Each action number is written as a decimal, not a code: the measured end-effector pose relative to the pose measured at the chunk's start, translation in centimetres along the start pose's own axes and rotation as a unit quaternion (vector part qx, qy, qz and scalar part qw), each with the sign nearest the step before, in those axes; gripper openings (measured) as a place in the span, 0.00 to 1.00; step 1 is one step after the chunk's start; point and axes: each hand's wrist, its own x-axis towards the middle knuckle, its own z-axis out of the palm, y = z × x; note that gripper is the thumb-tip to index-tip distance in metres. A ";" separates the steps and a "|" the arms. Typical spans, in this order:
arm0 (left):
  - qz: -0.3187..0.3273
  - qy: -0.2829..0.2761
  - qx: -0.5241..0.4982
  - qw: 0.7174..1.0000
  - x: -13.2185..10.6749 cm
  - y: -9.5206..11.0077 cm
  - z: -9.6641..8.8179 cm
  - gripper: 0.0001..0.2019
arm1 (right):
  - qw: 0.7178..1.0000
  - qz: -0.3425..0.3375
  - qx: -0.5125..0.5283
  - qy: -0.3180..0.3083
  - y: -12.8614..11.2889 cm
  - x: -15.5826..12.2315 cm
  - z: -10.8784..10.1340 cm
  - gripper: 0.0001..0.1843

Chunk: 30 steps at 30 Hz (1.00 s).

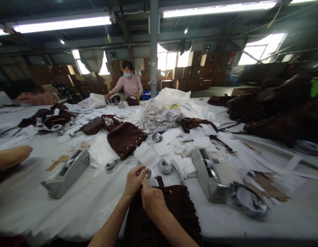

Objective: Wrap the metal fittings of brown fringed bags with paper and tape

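Strip lights (63,24) hang above a large workroom, with stacked cardboard boxes (191,73) near the windows and a metal pillar (154,51) rising behind the long, white-covered counter (97,206). Across from you, a person in a pink top and a mask (129,84) stands with dark items at their hands; at your left edge, someone else's forearm (12,157) reaches into view.

Your hands meet just in front of you. Your left hand (134,181) pinches a small grey roll (148,174), partly hidden by the fingers. Your right hand (152,200) is curled close against it, though you cannot tell whether it grips the roll too. Beneath them lies a dark brown fringed bag (178,209) at the near edge of the counter.

One grey tape dispenser (67,175) stands to your left, another dispenser (209,178) to your right, beside a plastic-wrapped dark coil (248,202). Beyond your hands lie white sheets (147,154), a wrapped coil (165,166) and a brown bag with gold-coloured eyelets (125,137).
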 end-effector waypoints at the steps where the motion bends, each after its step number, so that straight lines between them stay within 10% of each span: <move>1: -0.007 0.027 -0.006 1.000 0.3 -0.1 -0.1 0.18 | 0.998 -0.035 0.030 0.030 0.3 -0.1 -0.4 0.24; 5: -0.019 0.067 -0.047 0.996 2.4 0.6 -0.1 0.25 | 0.965 0.110 0.143 0.187 3.8 0.7 -2.3 0.25; 8: 0.015 0.086 -0.054 0.995 4.4 1.9 0.3 0.25 | 0.949 0.211 0.208 0.111 6.6 2.2 -2.4 0.34; 14: 0.081 0.080 0.096 0.989 2.5 3.6 -0.7 0.24 | 0.949 0.145 0.261 0.103 8.9 2.9 -0.3 0.16; 21: 0.109 -0.354 0.190 0.909 -7.8 5.4 0.4 0.14 | 0.969 0.010 0.224 0.106 8.3 4.0 -3.3 0.20; 26: 0.029 -0.261 0.041 0.964 -7.1 2.7 2.8 0.11 | 0.957 -0.211 0.137 0.144 5.4 1.0 -4.6 0.22; 30: -0.121 -0.206 -0.127 0.963 -5.0 0.1 3.3 0.07 | 0.945 -0.186 0.176 0.204 5.3 -3.3 -1.5 0.22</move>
